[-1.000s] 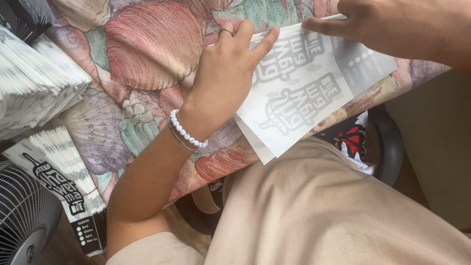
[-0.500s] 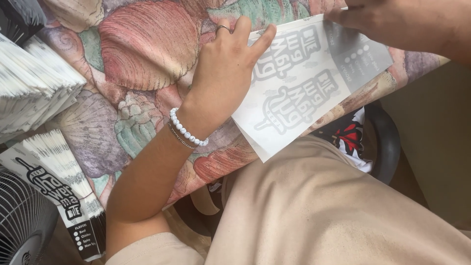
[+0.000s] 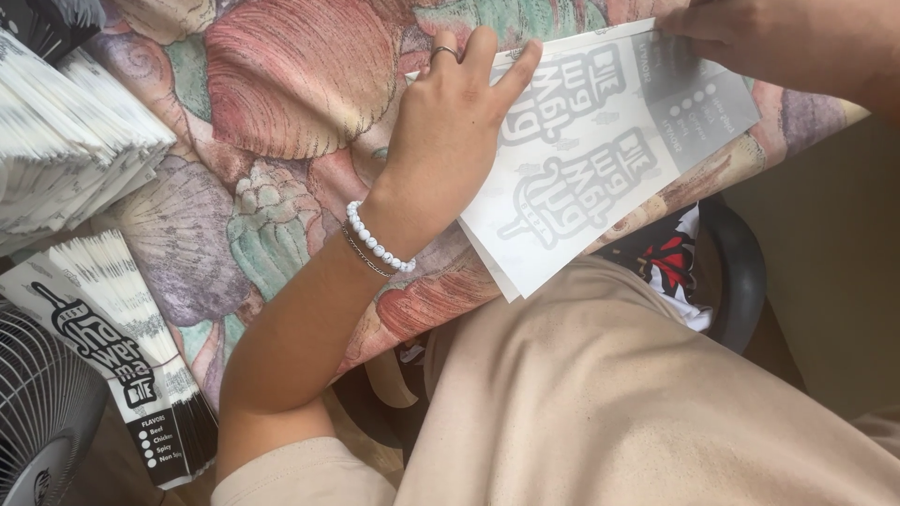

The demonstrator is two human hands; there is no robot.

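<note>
My left hand (image 3: 450, 122) lies flat on the left edge of a white printed paper sheet (image 3: 600, 169), fingers stretched along its fold. It wears a ring and a white bead bracelet. My right hand (image 3: 750, 33) reaches in from the top right and presses its fingers on the sheet's far grey-printed end. The sheet lies on a seashell-patterned tablecloth (image 3: 281, 84) and hangs slightly over the table's near edge.
Stacks of folded white paper (image 3: 66, 150) sit at the left. A fanned bundle of printed paper sleeves (image 3: 122, 347) lies below them. A fan's grille (image 3: 37, 422) shows at the bottom left. My beige-clad lap (image 3: 619, 403) and a dark chair (image 3: 741, 272) fill the foreground.
The view has shifted slightly. My left hand slid a little along the sheet's edge and the right hand moved closer over its far end; the sheet stays pressed on the cloth.
</note>
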